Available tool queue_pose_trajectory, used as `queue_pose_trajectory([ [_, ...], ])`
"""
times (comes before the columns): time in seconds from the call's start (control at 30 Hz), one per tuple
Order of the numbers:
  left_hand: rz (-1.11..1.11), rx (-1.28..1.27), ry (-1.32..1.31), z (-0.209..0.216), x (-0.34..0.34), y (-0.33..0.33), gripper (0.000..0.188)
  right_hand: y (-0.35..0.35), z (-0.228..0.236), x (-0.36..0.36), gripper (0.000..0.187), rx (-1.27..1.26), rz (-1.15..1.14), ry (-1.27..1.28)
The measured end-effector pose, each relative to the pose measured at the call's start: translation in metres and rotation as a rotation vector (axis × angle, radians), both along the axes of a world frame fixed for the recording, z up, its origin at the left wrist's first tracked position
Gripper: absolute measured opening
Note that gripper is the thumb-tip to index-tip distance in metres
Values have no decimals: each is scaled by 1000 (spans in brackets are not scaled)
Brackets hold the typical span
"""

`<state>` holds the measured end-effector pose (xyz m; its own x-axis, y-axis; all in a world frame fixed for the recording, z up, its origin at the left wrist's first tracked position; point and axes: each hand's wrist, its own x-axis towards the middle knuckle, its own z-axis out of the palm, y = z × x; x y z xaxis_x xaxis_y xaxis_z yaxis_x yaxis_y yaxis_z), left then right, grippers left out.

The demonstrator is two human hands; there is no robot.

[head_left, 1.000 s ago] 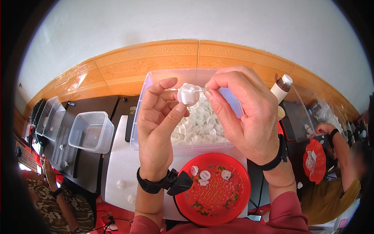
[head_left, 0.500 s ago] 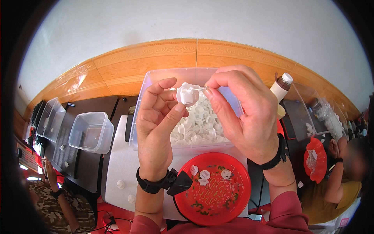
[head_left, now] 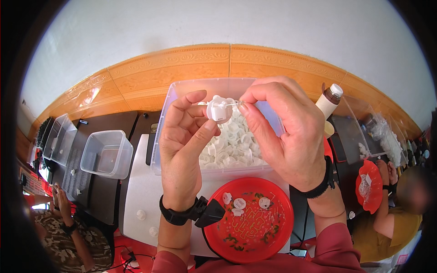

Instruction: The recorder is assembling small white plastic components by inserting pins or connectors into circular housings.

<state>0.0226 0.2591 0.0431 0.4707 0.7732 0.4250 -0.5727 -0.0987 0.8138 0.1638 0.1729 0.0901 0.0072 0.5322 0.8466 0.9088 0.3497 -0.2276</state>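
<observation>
My left hand (head_left: 182,139) pinches a round white plastic piece (head_left: 219,111) between thumb and fingers, above a clear bin. My right hand (head_left: 291,129) pinches the end of a thin, pale pin-like part (head_left: 234,104), whose other end meets the white piece. Under both hands, the clear plastic bin (head_left: 214,173) holds a heap of translucent white pieces (head_left: 234,148). Nearer to me lies a red round tray (head_left: 248,255) with several white round pieces (head_left: 239,204) and thin clear pins on it.
An empty clear container (head_left: 107,154) stands on the dark table at left. Two loose white pieces lie on the white board (head_left: 136,195). A bottle (head_left: 330,101) stands at right, near a red scalloped dish (head_left: 368,186). Other people sit at both sides.
My hands and the white piece have hardly moved. At right, a co-worker's arm and head have shifted; the hands of the person at left have moved slightly.
</observation>
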Motion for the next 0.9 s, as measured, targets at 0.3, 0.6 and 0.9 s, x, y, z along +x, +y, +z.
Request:
queue_pose_trajectory([
  [0.3, -15, -3, 3, -3, 4, -1, 38, -4, -4, 3, 11, -7, -5, 27],
  [0.6, -43, -2, 14, -3, 7, -1, 38, -5, -7, 7, 12, 2, -21, -10],
  [0.9, -51, -14, 42, -6, 10, -1, 39, -9, -12, 9, 11, -10, -12, 62],
])
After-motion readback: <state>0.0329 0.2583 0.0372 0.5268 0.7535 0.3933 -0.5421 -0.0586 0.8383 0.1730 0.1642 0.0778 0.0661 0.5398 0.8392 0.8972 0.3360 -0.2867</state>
